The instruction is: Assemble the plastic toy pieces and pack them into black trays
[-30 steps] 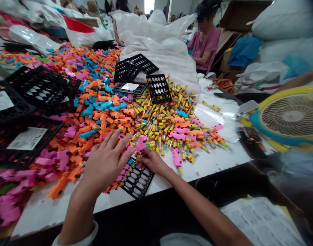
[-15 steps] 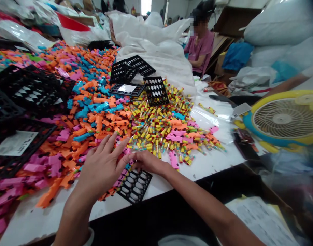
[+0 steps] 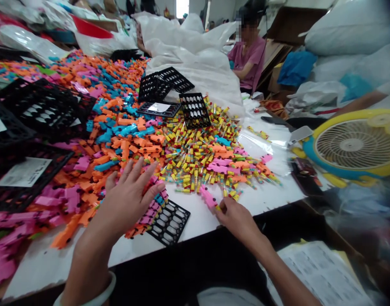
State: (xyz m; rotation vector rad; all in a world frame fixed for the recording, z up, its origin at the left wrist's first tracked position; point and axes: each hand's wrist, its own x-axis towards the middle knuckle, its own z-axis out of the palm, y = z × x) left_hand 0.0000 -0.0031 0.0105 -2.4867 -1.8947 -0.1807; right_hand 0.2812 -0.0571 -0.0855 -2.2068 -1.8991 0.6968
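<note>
My left hand (image 3: 127, 199) is open with its fingers spread, palm down over the near left part of a black slotted tray (image 3: 171, 225). Pink, orange and blue toy cars (image 3: 152, 212) fill that side of the tray, partly hidden by the hand. To the right of the tray, my right hand (image 3: 237, 216) pinches the near end of a pink toy car (image 3: 208, 197), where a bit of yellow shows at the fingertips. Just beyond lies a heap of small clear tubes with yellow and red ends (image 3: 195, 157).
Loose orange, blue and pink toy cars (image 3: 118, 140) are heaped to the left. More black trays (image 3: 48, 106) lie on them. A yellow and blue fan (image 3: 354, 144) stands at right. A person in a pink top (image 3: 250, 59) sits beyond the white sacks (image 3: 195, 55).
My right hand has moved right, from the tray to the pink toy car, which has turned and shifted slightly left. My left hand stays spread over the tray.
</note>
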